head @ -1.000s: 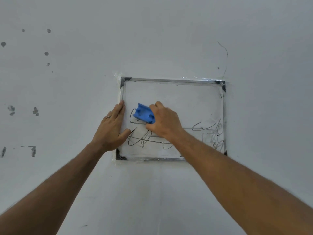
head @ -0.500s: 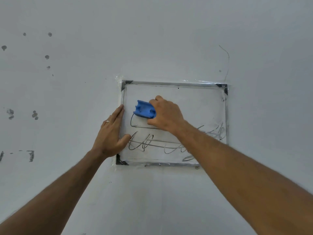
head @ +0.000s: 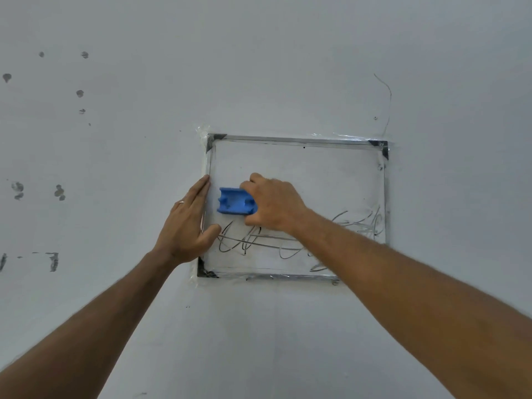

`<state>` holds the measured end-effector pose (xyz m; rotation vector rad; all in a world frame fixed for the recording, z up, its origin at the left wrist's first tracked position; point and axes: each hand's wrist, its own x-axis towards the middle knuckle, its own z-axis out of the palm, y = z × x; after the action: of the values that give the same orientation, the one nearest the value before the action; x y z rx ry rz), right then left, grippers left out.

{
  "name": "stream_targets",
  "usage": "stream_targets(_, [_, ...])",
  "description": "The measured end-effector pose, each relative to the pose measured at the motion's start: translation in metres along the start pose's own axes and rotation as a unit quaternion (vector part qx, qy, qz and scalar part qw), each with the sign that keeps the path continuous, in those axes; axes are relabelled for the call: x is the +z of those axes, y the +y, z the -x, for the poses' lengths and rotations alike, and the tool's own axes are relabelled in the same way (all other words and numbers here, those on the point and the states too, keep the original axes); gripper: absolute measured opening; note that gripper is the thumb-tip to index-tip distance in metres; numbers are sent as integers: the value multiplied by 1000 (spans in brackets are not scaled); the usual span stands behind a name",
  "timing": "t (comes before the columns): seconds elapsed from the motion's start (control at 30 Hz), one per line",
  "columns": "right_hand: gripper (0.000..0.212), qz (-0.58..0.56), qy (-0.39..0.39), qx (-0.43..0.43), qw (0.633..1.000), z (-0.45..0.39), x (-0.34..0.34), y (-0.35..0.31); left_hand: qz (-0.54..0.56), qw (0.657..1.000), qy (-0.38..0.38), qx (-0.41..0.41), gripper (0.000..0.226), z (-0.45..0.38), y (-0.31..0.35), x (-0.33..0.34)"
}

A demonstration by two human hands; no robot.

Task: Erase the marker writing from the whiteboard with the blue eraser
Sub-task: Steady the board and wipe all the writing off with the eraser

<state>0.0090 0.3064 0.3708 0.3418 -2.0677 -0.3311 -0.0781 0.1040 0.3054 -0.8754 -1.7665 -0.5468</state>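
Blue eraser point(head: 236, 201), long axis sideways, sits gripped in the right hand point(head: 273, 204) on the whiteboard point(head: 302, 174), marker writing point(head: 250, 240) just below; left hand point(head: 187, 223) lies flat, bracing the frame.

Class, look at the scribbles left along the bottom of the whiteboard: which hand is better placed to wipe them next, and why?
The right hand: it holds the eraser just above the scribbles. The left hand lies flat on the whiteboard's left edge.

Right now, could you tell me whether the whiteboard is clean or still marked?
Still marked: the whiteboard carries scribbles along its lower part, below the eraser.
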Motion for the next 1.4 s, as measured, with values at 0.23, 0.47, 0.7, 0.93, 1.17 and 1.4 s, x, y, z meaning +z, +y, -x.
stream_targets(0.23, [54, -3, -1, -10, 1000, -1, 5, -11, 17, 1000, -6, -19, 91, -3, 7, -5])
stream_targets(0.47, [58, -79, -17, -46, 996, 1, -18, 7, -125, 987, -5, 98, 86, -23, 37, -13])
stream_targets(0.7, [102, -176, -25, -30, 984, 36, -20, 41, -116, 984, -57, 122, 70, -24, 57, -10])
stream_targets(0.93, [74, -127, 99, 127, 979, 91, -18, 83, -109, 993, -48, 15, 63, 9, 50, -29])
stream_targets(1.17, [56, -102, 139, 313, 934, 150, -16, 116, -171, 981, -42, -85, 59, 37, 43, -34])
stream_targets(1.4, [60, -210, 108, 386, 892, 178, -8, 135, -245, 967, -65, 2, 64, 20, 45, -26])
